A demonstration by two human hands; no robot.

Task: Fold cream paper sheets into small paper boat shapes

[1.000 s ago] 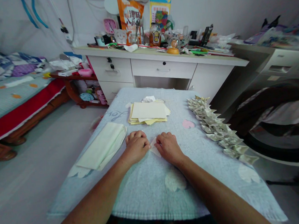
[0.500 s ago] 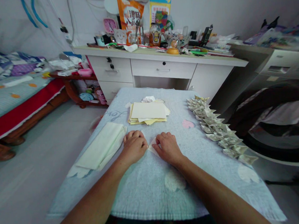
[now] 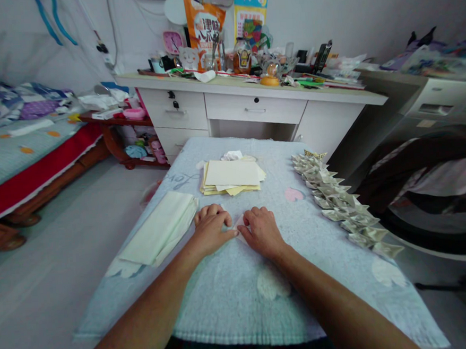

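A small folded piece of pale paper (image 3: 240, 224) lies on the cloth, mostly covered by my right hand (image 3: 262, 232). That hand is closed over it, with the fingers curled and the thumb at its left edge. My left hand (image 3: 212, 230) rests to the left, its thumb stretched out to the paper's lower left edge while the other fingers bend onto the cloth, apart from the thumb. Beside the left hand lies a stack of long pale-green paper (image 3: 159, 230). Farther back is a pile of cream and yellow paper sheets (image 3: 233, 173).
A pale blue cloth (image 3: 226, 302) covers the table. Along its right side runs a row of folded paper pieces (image 3: 334, 199) with pointed ends. Crumpled white paper (image 3: 231, 155) sits behind the pile. Beyond stand a cluttered white desk (image 3: 252, 106) and, at right, a washing machine (image 3: 439, 101).
My left thumb has extended to the right, away from its fingers, and now reaches the folded paper by my right thumb. My right hand has hardly moved.
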